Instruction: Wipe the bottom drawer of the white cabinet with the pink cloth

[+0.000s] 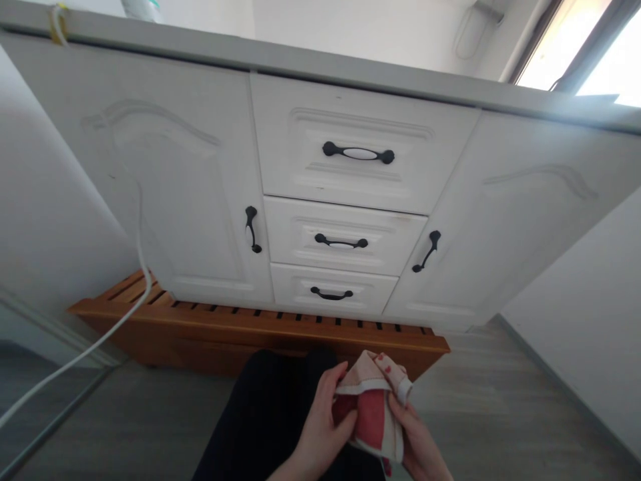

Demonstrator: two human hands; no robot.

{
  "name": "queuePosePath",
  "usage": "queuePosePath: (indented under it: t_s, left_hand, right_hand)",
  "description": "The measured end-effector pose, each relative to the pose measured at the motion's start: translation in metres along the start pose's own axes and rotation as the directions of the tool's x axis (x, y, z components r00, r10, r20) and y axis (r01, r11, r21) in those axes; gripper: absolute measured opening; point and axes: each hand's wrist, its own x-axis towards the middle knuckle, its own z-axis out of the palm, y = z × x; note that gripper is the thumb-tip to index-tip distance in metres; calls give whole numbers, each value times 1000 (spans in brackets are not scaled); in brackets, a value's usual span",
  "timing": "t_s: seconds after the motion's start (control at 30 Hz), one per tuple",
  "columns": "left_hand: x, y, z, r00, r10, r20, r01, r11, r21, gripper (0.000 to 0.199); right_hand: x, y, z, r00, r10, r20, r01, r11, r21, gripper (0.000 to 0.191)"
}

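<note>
A folded piece of cloth is bunched between my two hands, low in the view above my lap. It is cream and pale pink with white edging, a red area and small red hearts on one corner. My left hand grips its left side, the thumb lying over the red part. On the other side, my right hand pinches the cloth below the corner with the hearts. The palms and some fingers are hidden behind the fabric.
Ahead stands a white cabinet with black-handled doors and drawers under a grey countertop. A slatted wooden bench runs along its base. A white cable hangs down at the left. My dark-clothed legs are below.
</note>
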Motion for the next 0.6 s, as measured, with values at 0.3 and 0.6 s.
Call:
queuePosePath:
  t_s: [0.3,0.6]
  left_hand:
    - [5,34,-17,969,145,-202,-70,939,336,25]
    - [-7,37,20,812,584,-6,-384,541,748,28]
  right_hand:
    - [1,18,29,985,-171,-31,170,984,-54,85]
    - [7,62,58,997,-81,10,78,982,171,73]
